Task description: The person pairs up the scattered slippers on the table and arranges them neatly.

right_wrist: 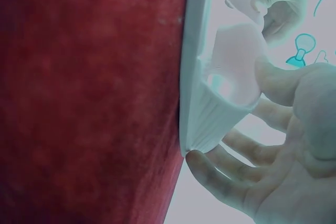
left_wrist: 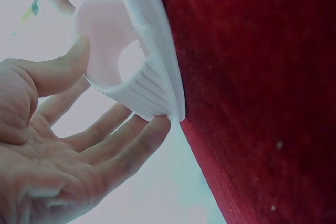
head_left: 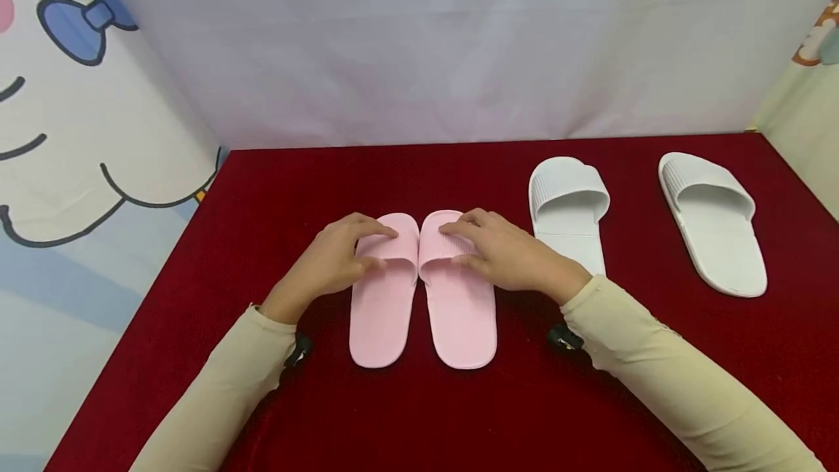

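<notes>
Red table (head_left: 295, 181) occupies the near area. Creased white sheet (head_left: 459, 49) hangs along the far side. Left wall (head_left: 72, 111) bears a cartoon print with blue bow (head_left: 98, 17). Right wall (head_left: 806, 122) is pale yellow.

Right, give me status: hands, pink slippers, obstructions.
Left hand touching left pink slipper, right hand touching right pink slipper. Pink pair side by side on red cloth. Nothing seen blocking them, white slippers off to the right.

Two pink ribbed-strap slippers (head_left: 382, 315) lie side by side on red velvety cloth (head_left: 419, 421), left of two white ribbed-strap slippers (head_left: 726, 242).
</notes>
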`<move>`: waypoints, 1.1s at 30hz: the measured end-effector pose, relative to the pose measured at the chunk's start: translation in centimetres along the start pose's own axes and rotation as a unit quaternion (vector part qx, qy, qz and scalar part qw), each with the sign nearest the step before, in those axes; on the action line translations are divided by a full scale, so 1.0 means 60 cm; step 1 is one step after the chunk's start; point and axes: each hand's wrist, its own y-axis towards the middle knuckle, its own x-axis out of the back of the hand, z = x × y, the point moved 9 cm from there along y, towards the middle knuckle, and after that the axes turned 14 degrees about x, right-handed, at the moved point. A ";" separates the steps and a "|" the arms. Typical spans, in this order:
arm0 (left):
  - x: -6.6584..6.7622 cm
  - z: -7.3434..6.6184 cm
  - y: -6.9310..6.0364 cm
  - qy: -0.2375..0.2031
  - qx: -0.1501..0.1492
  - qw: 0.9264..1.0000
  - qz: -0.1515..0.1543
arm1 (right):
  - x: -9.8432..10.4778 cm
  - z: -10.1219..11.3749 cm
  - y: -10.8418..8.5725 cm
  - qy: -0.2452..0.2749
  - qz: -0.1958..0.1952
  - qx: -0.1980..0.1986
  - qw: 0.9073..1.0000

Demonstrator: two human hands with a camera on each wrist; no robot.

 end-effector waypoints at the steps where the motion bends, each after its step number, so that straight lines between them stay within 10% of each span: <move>1: 0.000 0.001 0.000 0.000 0.004 1.000 0.003 | -0.001 0.000 -0.001 0.003 0.001 0.001 1.000; 33: -0.004 -0.017 -0.003 0.037 -0.029 0.998 0.032 | 0.111 -0.063 -0.259 -0.209 -0.067 0.061 0.974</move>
